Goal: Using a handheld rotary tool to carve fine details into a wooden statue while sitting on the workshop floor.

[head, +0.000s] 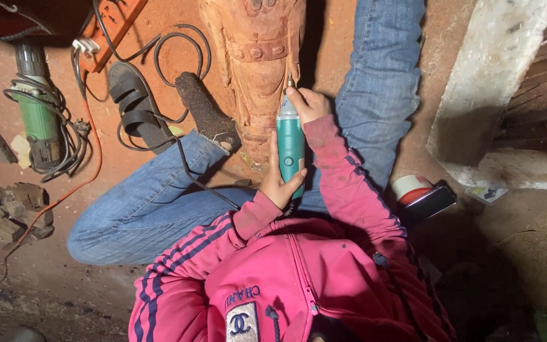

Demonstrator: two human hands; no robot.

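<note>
A carved reddish wooden figure (257, 57) lies on the ground between my legs. I hold a teal rotary tool (290, 142) upright against it, its tip touching the carving near the figure's lower right side. My left hand (280, 180) wraps the tool's lower body. My right hand (307, 103) grips its upper end close to the tip. Pink striped sleeves cover both arms. My blue-jeaned legs spread to either side of the carving.
A green angle grinder (40, 120) with coiled cable lies at the left, an orange power strip (114, 28) above it. A black sandal (135, 104) and a dusty sock foot (205, 111) sit near the carving. Wood scraps (14, 206) at the left; a concrete block (495, 82) and tape roll (411, 187) at the right.
</note>
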